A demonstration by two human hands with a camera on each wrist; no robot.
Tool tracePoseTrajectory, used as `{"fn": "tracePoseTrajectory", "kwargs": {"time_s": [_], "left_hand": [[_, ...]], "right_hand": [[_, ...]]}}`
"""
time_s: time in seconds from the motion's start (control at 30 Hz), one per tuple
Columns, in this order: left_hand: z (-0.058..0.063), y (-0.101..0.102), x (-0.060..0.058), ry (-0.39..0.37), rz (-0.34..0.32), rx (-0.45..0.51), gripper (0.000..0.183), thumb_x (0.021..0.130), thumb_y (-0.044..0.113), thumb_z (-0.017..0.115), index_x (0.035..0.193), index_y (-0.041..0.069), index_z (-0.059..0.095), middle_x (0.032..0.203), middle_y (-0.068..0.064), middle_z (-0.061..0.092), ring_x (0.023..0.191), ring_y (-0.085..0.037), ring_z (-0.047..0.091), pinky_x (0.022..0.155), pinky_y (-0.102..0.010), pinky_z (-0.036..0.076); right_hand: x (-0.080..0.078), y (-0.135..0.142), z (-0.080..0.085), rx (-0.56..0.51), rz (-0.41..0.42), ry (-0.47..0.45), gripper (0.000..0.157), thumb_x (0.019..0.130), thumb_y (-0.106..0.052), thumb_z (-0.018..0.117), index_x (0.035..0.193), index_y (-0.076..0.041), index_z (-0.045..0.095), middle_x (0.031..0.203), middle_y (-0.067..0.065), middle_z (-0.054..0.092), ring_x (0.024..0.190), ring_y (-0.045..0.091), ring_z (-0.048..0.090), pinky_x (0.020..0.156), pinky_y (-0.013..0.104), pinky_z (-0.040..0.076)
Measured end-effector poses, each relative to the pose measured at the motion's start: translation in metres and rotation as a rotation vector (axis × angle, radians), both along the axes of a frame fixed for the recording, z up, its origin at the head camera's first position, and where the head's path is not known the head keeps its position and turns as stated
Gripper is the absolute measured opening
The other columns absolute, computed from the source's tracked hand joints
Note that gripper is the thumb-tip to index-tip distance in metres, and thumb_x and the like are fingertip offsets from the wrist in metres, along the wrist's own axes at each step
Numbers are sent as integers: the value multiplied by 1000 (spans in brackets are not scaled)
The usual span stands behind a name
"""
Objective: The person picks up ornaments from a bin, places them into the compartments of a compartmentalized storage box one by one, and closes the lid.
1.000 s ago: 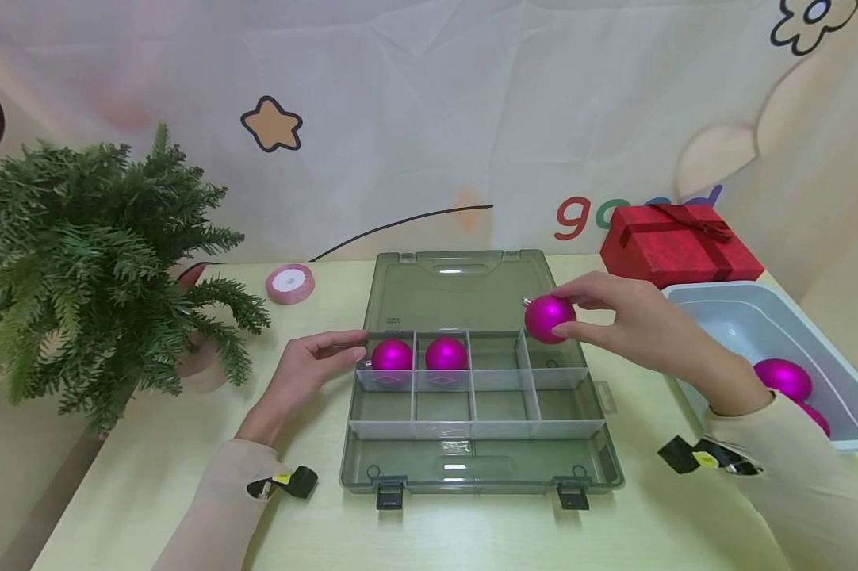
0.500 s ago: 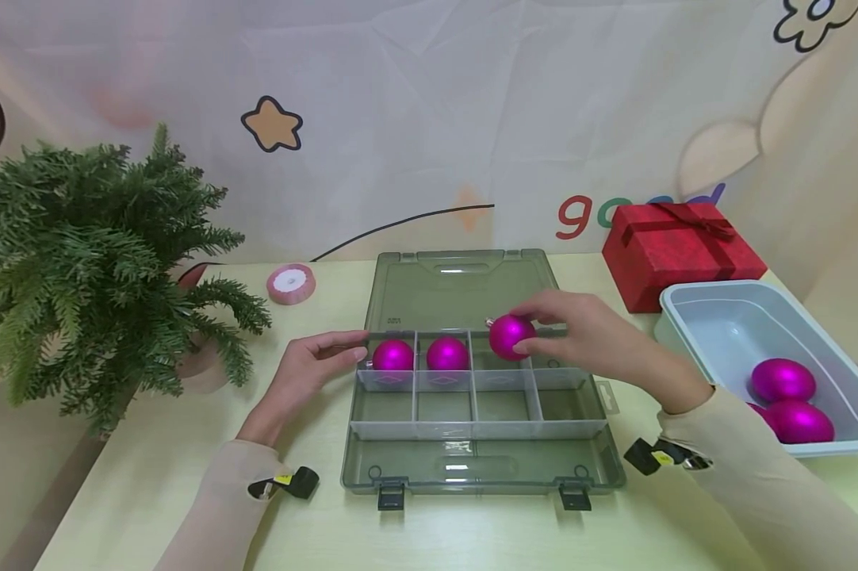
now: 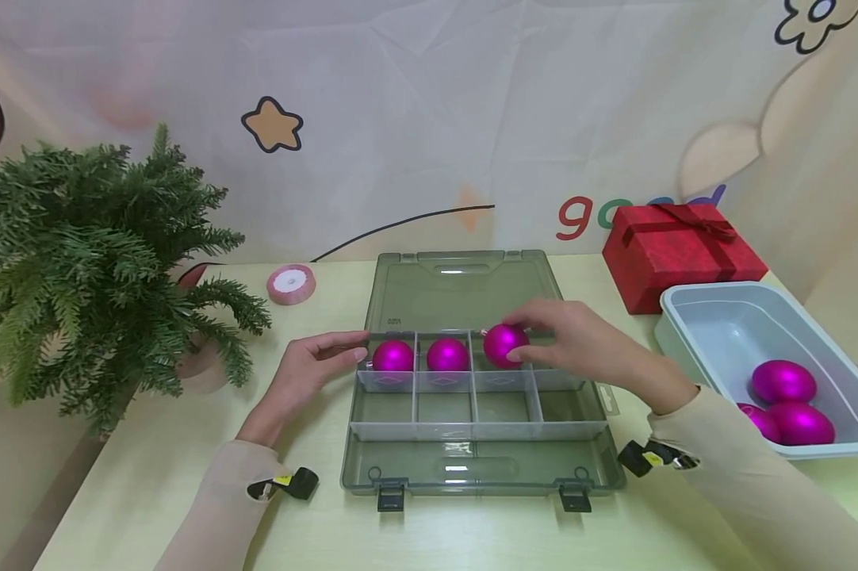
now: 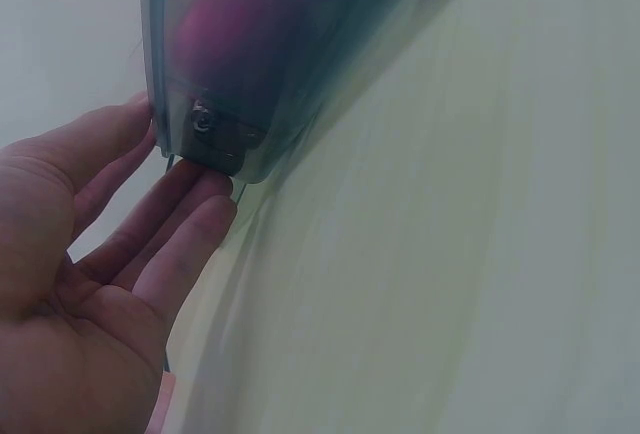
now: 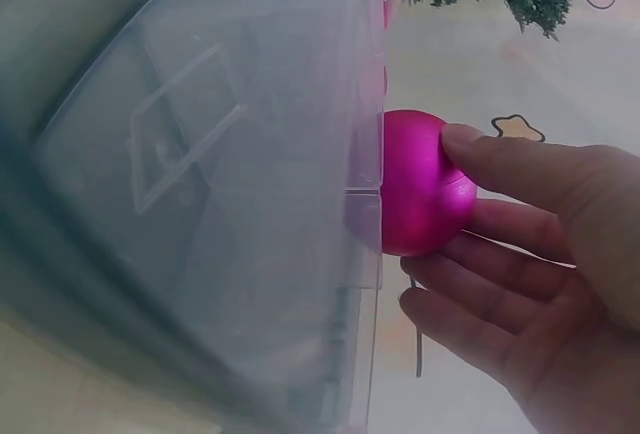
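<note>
My right hand (image 3: 579, 341) pinches a shiny magenta ball ornament (image 3: 503, 346) between thumb and fingers. The ball sits partly down in the third back compartment from the left of a clear grey-green divided box (image 3: 472, 429), its silver cap toward the left. In the right wrist view, the box wall hides part of this ornament (image 5: 425, 184). Two more magenta balls, a left one (image 3: 392, 356) and a right one (image 3: 447, 354), lie in the first two back compartments. My left hand (image 3: 306, 369) touches the box's back left corner with fairly straight fingers, also seen in the left wrist view.
The box lid (image 3: 465, 289) lies folded back behind it. At right stands a pale blue bin (image 3: 714, 317) with several magenta balls (image 3: 783, 382), in front of a red gift box (image 3: 679, 246). A pink ribbon roll (image 3: 291, 284) and an artificial fir tree (image 3: 108, 254) are at left.
My right hand has carried the ball leftward from over the fourth back compartment and lowered it into the third. The left hand stays at the box corner.
</note>
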State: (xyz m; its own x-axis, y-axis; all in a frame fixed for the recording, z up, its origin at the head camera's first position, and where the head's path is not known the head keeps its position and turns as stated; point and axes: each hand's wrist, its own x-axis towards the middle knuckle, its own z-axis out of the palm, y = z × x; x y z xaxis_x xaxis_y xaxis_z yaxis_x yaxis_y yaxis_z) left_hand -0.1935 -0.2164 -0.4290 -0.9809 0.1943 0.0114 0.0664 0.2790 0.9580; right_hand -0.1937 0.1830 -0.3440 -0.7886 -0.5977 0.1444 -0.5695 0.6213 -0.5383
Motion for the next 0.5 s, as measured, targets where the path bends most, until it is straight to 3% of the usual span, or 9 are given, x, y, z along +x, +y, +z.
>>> {"fn": "tracePoseTrajectory", "kwargs": {"time_s": [0.5], "left_hand": [[2, 0, 1, -14, 1, 2, 41, 99, 26, 80, 136, 10, 73, 136, -6, 71, 130, -26, 63, 116, -47, 45]], "right_hand": [[-4, -5, -8, 91, 35, 0, 36, 93, -11, 84, 127, -2, 74, 117, 8, 74, 107, 30, 69, 94, 50, 60]]}}
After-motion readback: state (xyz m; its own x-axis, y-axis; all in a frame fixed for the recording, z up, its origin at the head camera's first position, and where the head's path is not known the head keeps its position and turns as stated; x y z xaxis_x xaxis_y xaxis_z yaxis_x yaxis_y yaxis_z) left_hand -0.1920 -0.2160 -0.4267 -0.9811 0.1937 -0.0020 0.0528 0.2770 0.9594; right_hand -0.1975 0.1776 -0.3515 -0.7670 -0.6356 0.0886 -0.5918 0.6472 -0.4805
